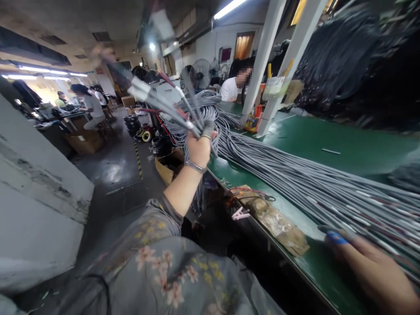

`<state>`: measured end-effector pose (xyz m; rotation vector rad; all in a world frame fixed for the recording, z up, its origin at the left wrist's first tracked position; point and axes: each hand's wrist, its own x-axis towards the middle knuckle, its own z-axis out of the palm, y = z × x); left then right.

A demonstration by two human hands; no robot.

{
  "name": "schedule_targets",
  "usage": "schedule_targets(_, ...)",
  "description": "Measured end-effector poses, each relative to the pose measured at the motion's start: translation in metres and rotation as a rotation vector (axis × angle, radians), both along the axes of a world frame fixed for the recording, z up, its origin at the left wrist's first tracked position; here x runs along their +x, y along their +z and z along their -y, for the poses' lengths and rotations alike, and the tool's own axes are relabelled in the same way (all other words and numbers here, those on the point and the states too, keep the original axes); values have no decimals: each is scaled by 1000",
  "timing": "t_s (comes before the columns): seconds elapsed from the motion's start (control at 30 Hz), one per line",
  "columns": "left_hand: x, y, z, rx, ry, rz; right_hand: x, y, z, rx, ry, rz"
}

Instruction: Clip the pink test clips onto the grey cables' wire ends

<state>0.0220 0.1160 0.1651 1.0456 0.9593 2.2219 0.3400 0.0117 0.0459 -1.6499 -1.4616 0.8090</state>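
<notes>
My left hand is raised over the table edge, closed around a bunch of grey cables. Their ends fan up and to the left, smeared by motion, with white sleeves and some red wires. At lower right, my right hand reaches over the green table with its fingers stretched out, holding nothing that I can see. Blue tape wraps one fingertip, and a dark cover shows on another. Beside this hand lies a long bundle of grey cables, with white and dark red parts near its right end.
A crumpled brown plastic package and a pink clip lie along the edge of the green table. White posts rise from it. A cardboard box stands below on the left. Other people sit farther back.
</notes>
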Motion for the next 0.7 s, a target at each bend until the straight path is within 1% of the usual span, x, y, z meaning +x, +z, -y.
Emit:
schedule_targets(0.03,-10,2,5,50,49,18,-4,7,3,-102,-27,-58)
schedule_targets(0.07,-20,2,11,93,86,24,-8,12,5,-144,-80,-99)
schedule_targets(0.13,-34,1,23,183,143,46,-13,17,8,-192,-162,-131)
schedule_targets(0.17,-39,-2,29,223,135,56,-15,17,9,-198,-190,-142)
schedule_targets(0.2,-42,-6,34,241,105,67,-16,15,10,-200,-217,-146)
schedule_targets(0.27,-42,-18,44,208,-7,90,-16,11,10,-188,-246,-138)
schedule_targets(0.33,-38,-35,54,134,-137,117,-15,7,10,-176,-251,-104)
schedule_targets(0.4,-31,-53,64,71,-236,117,-15,5,11,-161,-259,-84)
schedule_targets(0.47,-25,-68,73,21,-266,91,-16,6,11,-162,-265,-77)
schedule_targets(0.53,-23,-78,80,14,-271,89,-17,9,13,-178,-269,-71)
schedule_targets(0.63,-23,-85,86,18,-306,68,-16,12,13,-214,-264,-68)
schedule_targets(0.7,-24,-87,89,-17,-335,17,-12,10,11,-229,-252,-79)
